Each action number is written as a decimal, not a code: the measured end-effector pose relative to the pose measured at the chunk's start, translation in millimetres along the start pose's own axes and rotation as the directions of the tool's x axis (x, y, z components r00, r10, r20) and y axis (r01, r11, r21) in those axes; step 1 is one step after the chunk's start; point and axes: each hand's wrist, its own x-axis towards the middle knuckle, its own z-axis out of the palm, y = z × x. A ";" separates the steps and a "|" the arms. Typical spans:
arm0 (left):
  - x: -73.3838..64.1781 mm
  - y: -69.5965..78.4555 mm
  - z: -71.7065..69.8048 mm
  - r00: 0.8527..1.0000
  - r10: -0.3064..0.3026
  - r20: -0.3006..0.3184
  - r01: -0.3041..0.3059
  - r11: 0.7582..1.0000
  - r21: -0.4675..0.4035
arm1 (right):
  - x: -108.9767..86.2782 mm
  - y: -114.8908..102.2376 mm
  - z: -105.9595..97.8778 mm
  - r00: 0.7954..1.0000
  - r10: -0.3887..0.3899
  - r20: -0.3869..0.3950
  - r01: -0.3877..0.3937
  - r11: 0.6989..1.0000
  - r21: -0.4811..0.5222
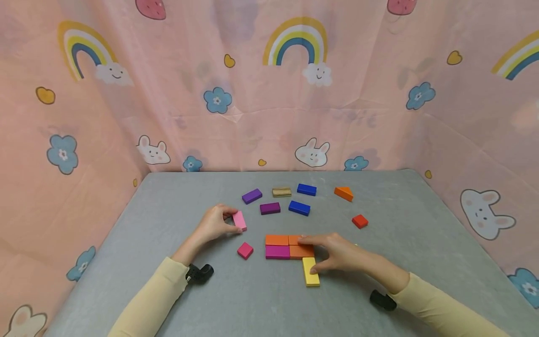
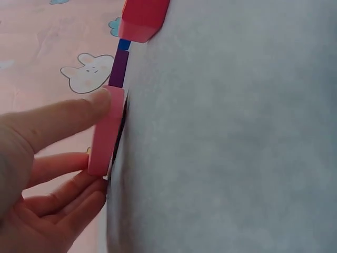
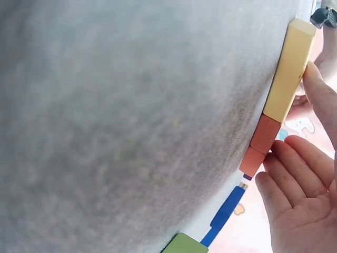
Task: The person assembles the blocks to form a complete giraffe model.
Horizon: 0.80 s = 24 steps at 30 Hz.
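My left hand (image 1: 214,223) pinches a pink block (image 1: 240,221) by its two ends, thumb at the near end, low over the table. Just in front of that thumb lies a crimson square block (image 1: 245,250). Right of it, a flat rectangle joins orange blocks (image 1: 276,240) with a magenta block (image 1: 277,252) at its near left. A yellow block (image 1: 312,280) points toward me from the rectangle's near right corner. My right hand (image 1: 338,252) rests its thumb on the yellow block, and its extended fingers touch the orange blocks at the right end.
Farther back lie two purple blocks (image 1: 270,208), a tan block (image 1: 281,192) and two blue blocks (image 1: 299,208). An orange triangle (image 1: 344,193) and a red block (image 1: 360,221) are at the right. The right wrist view shows a green block (image 3: 185,244), largely hidden from the head view by the right hand.
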 end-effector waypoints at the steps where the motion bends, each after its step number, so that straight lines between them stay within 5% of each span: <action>1: -0.9 1.3 0.1 1.000 0.004 -0.004 -0.004 1.000 0.000 | 0.1 0.0 0.1 1.000 0.001 0.000 -0.001 1.000 0.000; 11: -27.5 36.1 5.9 0.993 0.109 0.040 -0.108 0.993 -0.039 | 0.0 0.2 -0.2 1.000 -0.005 0.002 0.005 1.000 0.012; 24: -51.2 58.9 20.8 0.943 0.279 0.183 -0.279 0.960 -0.028 | 0.3 0.9 -0.4 1.000 -0.004 0.001 0.004 1.000 0.001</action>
